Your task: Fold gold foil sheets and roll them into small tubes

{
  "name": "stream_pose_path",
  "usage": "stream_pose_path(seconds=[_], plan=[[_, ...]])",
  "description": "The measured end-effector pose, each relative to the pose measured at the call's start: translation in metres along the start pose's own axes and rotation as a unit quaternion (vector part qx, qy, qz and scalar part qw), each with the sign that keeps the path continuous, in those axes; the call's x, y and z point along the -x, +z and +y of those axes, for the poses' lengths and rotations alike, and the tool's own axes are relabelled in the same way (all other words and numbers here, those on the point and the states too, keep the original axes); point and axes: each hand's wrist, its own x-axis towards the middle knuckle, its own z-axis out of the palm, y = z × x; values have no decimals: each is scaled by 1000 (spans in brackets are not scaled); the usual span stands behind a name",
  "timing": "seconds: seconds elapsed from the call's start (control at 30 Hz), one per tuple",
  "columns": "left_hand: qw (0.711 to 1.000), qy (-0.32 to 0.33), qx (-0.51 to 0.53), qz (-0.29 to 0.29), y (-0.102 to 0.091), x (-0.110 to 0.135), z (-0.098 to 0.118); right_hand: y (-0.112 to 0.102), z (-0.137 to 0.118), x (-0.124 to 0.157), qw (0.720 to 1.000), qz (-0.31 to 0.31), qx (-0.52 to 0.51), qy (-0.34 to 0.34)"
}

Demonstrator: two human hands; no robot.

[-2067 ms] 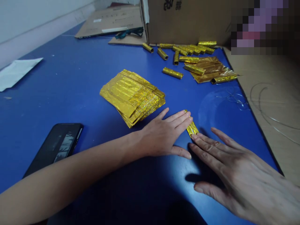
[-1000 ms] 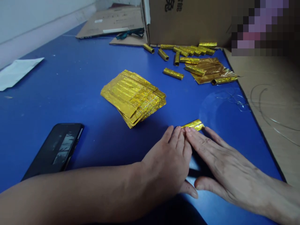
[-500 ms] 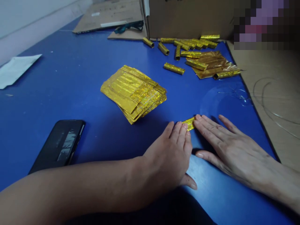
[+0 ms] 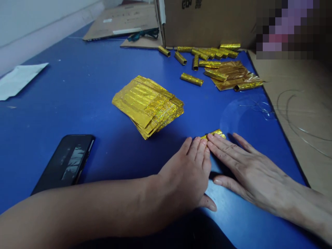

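A shiny gold foil strip [image 4: 220, 133] lies on the blue table, partly hidden under my fingertips. My left hand [image 4: 190, 169] rests with its fingers stretched out, their tips on the strip's left end. Flat beside it, my right hand [image 4: 240, 164] presses its fingertips on the middle of the strip, its thumb spread away. Neither hand is wrapped round anything. Beyond my left hand sits a stack of gold foil sheets [image 4: 149, 105], loosely fanned.
Several short gold foil tubes [image 4: 192, 79] lie at the back, some on a bronze foil sheet [image 4: 233, 74]. A cardboard box [image 4: 207, 26] stands behind them. A black phone [image 4: 64, 162] is at left, a white paper [image 4: 19, 81] beyond it. Thin wire [image 4: 293, 114] curls at right.
My right hand has slid left along the strip, so its right end now shows beyond the fingers. My left hand has hardly moved. The view has tilted slightly.
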Motion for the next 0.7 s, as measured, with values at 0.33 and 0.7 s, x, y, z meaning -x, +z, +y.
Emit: stream_pose_path(seconds=[0.33,0.7], plan=[[1000,2,7,1,1,1,-6,1,11,4,996,25,72,42],[996,-84,20,6,4,-17,-56,5,-15,4,991,70,117,12]])
